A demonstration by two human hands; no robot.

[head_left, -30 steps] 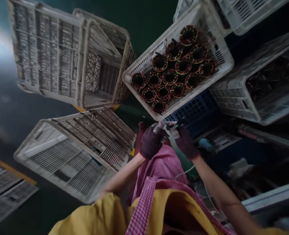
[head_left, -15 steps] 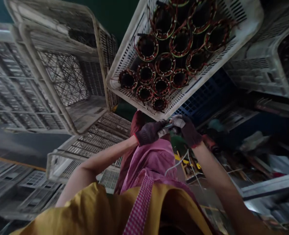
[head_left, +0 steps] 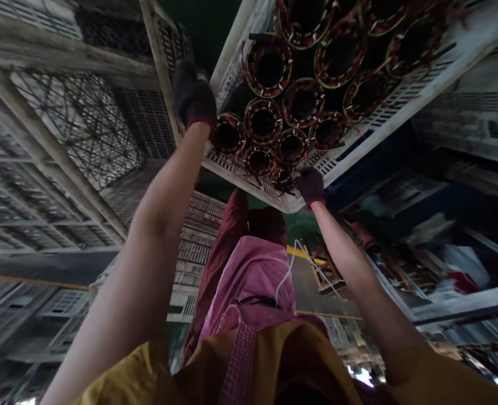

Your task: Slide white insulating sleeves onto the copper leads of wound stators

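Note:
A white plastic crate (head_left: pixel 350 160) holds several ring-shaped motor stators (head_left: pixel 269 66) with reddish windings and pale ties, standing with their round openings upward. My left hand (head_left: pixel 194 97), in a dark glove with a red cuff, is at the crate's left side, close to its rim; its fingers are dark and smeared, so their hold cannot be made out. At the near right corner, my right hand (head_left: pixel 310 187) in a matching glove is closed over the crate's rim, beside the nearest stator. The fingertips on the inner side are partly hidden.
Worn pale crates (head_left: pixel 126 135) stand close on the left. Another light crate (head_left: pixel 472 118) is at the right. Below my right arm are a small wooden stool (head_left: pixel 322 267) and a white cord (head_left: pixel 296 244). A cluttered metal rack (head_left: pixel 468 306) lies farther right.
My hands were together in front of the apron around a small object; they have parted, left to the crate's left side, right to its near corner. The crate now appears larger and closer.

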